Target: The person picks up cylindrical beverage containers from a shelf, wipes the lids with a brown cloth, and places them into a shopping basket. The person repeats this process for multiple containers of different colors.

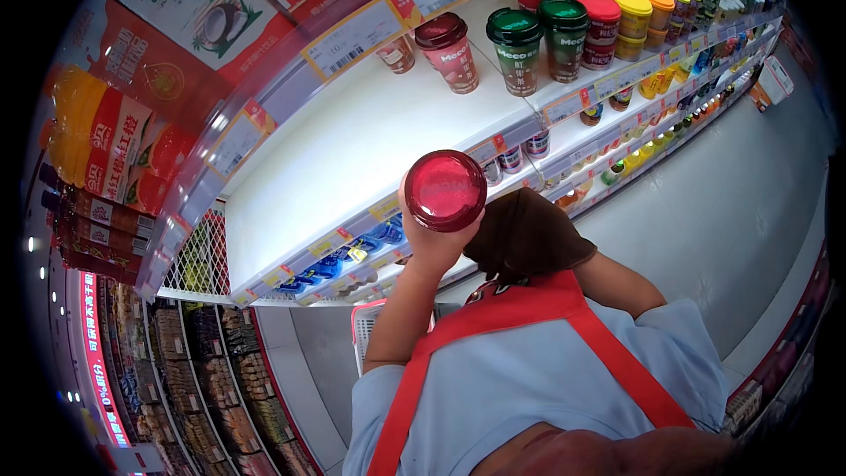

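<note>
My left hand (441,246) is wrapped around a drink cup with a glossy dark-red lid (446,189). The lid faces up at me and hides most of the cup's body. A dark brown cloth (529,238) hangs over my right hand, beside the cup; that hand's fingers are hidden beneath it. Beyond the cup is a bare stretch of white shelf (344,139). Farther back on this shelf stand a red-lidded Meco cup (449,56) and two green-lidded cups, one (515,53) in front of the other (564,39).
Tubs with red, yellow and orange lids (631,13) line the shelf to the right. Blue packages (330,264) sit on a lower shelf. A price-tag rail (357,39) of the upper shelf crosses above. Orange drink bottles (86,132) stand left. A white basket (365,327) shows below.
</note>
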{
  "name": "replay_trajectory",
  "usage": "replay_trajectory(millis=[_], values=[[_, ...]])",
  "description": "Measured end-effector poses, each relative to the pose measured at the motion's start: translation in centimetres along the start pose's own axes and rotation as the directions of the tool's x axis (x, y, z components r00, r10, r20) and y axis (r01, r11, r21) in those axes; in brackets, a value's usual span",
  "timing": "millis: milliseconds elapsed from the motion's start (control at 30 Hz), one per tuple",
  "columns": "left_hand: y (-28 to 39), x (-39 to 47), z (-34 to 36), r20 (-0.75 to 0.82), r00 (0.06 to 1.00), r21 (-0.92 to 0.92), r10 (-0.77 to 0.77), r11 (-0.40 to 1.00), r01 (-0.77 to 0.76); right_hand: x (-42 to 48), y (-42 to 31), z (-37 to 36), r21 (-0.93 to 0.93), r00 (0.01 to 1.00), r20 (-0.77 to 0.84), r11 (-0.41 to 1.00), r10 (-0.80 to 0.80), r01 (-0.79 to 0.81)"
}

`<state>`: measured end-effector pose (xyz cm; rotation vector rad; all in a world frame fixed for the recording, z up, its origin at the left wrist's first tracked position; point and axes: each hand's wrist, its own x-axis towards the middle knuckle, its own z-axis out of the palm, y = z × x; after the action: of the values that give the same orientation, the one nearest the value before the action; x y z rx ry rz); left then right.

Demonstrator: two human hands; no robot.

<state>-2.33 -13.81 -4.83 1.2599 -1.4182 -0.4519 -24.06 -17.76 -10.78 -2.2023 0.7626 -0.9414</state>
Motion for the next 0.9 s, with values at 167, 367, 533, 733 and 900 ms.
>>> replay_trajectory(millis=[167,367,533,733,900], values=[[2.7,0.2,-1.2,0.047,0.986,-0.338,-0.159,0.926,0.165,0.0,-2.6,-4.5,0.681,0.928,0.207,0.636,0.309,-0.364],[3.1,-0.5,1.2,0.388,0.922,0.019,-0.015,1.000,0.008,1.9,-6.6,-9.5,0.544,0.971,0.017,0.813,0.236,-0.208],[4.4,-0.8,2.4,0.550,0.835,0.223,0.010,0.962,-0.158,2.4,-5.1,-9.7,0.295,1.000,-0.001,0.955,0.007,-0.006],[3.4,-1.6,4.1,0.578,0.807,0.305,-0.122,0.949,-0.075,3.0,-6.4,-9.7,-0.512,0.922,0.171,0.768,-0.347,0.384],[3.4,-1.9,4.7,0.528,0.794,0.196,-0.303,0.952,0.233,2.4,-7.1,-9.3,-0.120,0.937,-0.037,0.932,-0.348,0.342]])
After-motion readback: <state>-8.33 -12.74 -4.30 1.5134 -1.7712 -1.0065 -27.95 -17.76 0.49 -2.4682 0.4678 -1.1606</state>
